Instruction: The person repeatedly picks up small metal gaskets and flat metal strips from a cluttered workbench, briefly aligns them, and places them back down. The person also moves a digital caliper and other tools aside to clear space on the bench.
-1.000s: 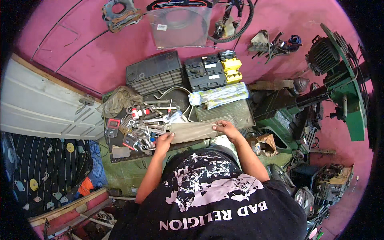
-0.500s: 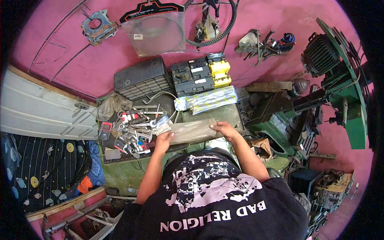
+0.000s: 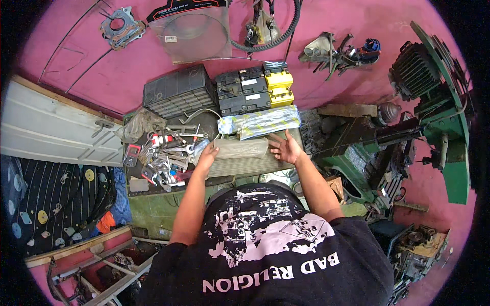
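Note:
A long clear plastic bag point(image 3: 239, 149) lies over a ribbed, greyish-green surface point(image 3: 245, 166) on the workbench. At its left end, my left hand point(image 3: 206, 158) is closed on the plastic, thumb on top. My right hand point(image 3: 287, 149) is at the bag's right end, fingers spread and gripping nothing. Just beyond the bag rests a blue, white and yellow wrapped package point(image 3: 263, 122). Left of my left hand is a heap of wrenches and other hand tools point(image 3: 168, 158), with a red and grey meter point(image 3: 131, 154) at its edge.
Black and yellow batteries point(image 3: 245, 94) and a dark slatted crate point(image 3: 178, 92) stand at the back against the pink wall. To the right rises a green drill press point(image 3: 439, 132) beside other green machinery point(image 3: 342, 153). A white door point(image 3: 56, 122) is at the left.
Both hands and the plastic bag have moved away from me, up to the wrapped package. My right hand has let go of the bag's end and opened.

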